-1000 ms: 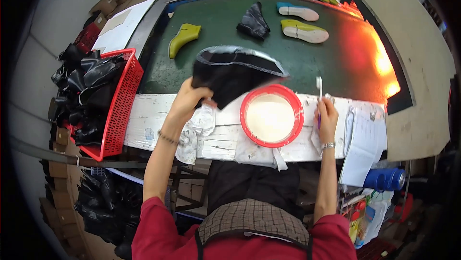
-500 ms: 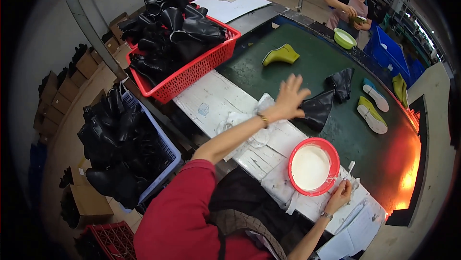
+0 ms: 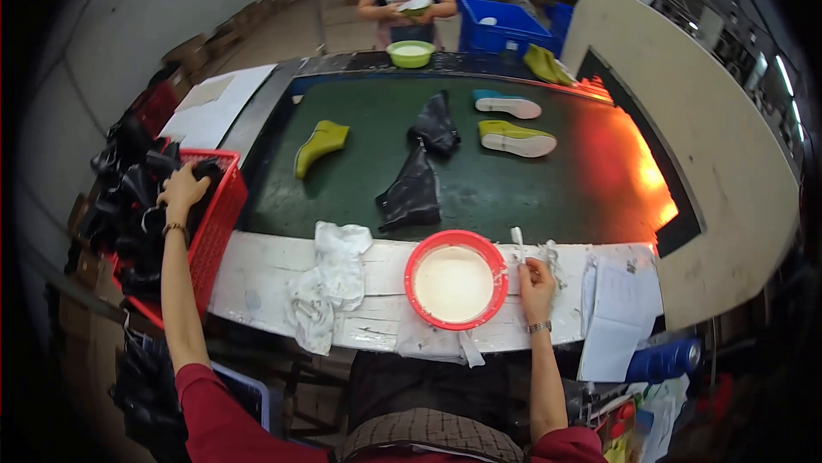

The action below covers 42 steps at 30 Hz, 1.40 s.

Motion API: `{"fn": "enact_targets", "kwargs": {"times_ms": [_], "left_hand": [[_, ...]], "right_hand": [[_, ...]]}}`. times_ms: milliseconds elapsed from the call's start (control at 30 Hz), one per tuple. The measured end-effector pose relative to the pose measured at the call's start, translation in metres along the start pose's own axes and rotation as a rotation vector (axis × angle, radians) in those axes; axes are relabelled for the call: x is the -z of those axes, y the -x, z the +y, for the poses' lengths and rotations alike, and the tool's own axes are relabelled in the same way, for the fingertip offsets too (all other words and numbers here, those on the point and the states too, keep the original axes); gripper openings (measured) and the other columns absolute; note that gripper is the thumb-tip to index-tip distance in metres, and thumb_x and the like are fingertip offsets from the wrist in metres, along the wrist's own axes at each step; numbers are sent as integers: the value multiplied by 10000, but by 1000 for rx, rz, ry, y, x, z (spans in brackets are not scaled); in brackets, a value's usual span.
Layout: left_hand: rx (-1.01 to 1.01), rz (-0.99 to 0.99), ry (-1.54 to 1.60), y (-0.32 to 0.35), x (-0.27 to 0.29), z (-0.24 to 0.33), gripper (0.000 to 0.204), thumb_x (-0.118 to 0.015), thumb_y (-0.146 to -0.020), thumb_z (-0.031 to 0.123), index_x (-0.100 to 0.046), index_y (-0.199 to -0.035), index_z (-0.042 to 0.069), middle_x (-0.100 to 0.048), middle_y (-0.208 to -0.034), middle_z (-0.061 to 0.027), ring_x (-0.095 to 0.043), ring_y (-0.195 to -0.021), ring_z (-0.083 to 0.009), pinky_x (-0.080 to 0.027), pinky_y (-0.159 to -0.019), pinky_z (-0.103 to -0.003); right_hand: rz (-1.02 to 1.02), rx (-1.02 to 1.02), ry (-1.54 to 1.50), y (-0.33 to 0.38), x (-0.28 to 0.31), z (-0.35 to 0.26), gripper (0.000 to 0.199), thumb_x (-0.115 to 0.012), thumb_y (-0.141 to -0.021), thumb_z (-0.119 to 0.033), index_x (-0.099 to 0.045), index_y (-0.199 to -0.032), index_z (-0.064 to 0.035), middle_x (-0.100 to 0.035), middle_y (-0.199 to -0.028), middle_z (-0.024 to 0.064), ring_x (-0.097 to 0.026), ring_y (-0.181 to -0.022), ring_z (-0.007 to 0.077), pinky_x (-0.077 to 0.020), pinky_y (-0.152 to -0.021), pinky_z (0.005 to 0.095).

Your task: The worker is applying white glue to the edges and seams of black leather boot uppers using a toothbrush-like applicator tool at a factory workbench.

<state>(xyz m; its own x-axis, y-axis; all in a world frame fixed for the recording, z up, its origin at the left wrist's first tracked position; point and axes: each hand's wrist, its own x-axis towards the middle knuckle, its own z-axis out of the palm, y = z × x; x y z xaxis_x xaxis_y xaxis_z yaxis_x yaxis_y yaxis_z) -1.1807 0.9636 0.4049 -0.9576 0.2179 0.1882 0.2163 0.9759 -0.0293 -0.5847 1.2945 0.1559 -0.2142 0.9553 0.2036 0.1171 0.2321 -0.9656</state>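
Left hand (image 3: pixel 181 191), fingers part-spread, hold unclear, reaches among glossy black uppers (image 3: pixel 137 187) left of round red bowl (image 3: pixel 412 276); lifting needs pinching; right hand (image 3: pixel 537 287) clasps white-headed brush (image 3: pixel 517 238).

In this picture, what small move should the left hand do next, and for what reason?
Probably the left hand should close on one of the black boot uppers and lift it from the red basket: it reaches onto that pile, while the right hand holds a small brush beside the red bowl of white liquid.
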Motion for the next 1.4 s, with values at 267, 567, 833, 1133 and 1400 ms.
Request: {"fn": "enact_targets", "kwargs": {"times_ms": [267,567,833,1133,1400], "left_hand": [[-108,413,99,-53,22,-24,156,-651,-888,98,-737,-1018,86,-721,-1059,-215,-699,-1026,-418,-575,-846,-512],[-201,173,1425,116,39,-29,604,-550,-846,-105,-571,-1433,37,-636,-1356,-99,-625,-1157,-188,-481,-1011,-303],[0,-551,1605,240,-141,-19,521,-562,-946,-27,-525,-1462,34,-670,-1264,-190,-685,-803,-113,-572,-644,-236],[-473,-36,1042,271,-95,44,508,-697,-957,182,-567,-1421,21,-649,-1330,-199,-634,-1188,-290,-484,-1014,-381],[-673,-229,544,238,-116,106,1114,-834,-648,376,-304,-1594,121,-590,-1245,-255,-592,-1097,-439,-463,-998,-481]], "right_hand": [[5,6,-48,0,-5,3,186,-736,-913,-72,-698,-1061,34,-665,-826,-2,-556,-659,30,-445,-577,193],[25,-23,14,5,0,-4,191,-737,-912,-80,-709,-1062,36,-658,-790,-10,-528,-645,30,-432,-571,203],[-88,135,103,-13,10,-42,206,-663,-997,-176,-711,-1160,-58,-632,-844,-33,-504,-598,42,-402,-522,233],[-315,420,706,29,-2,-132,117,-730,-884,-164,-769,-991,-136,-680,-861,24,-644,-681,210,-502,-614,323],[-489,595,965,38,-3,-143,93,-743,-856,-177,-782,-934,-148,-657,-819,49,-665,-724,266,-513,-632,383]]}}
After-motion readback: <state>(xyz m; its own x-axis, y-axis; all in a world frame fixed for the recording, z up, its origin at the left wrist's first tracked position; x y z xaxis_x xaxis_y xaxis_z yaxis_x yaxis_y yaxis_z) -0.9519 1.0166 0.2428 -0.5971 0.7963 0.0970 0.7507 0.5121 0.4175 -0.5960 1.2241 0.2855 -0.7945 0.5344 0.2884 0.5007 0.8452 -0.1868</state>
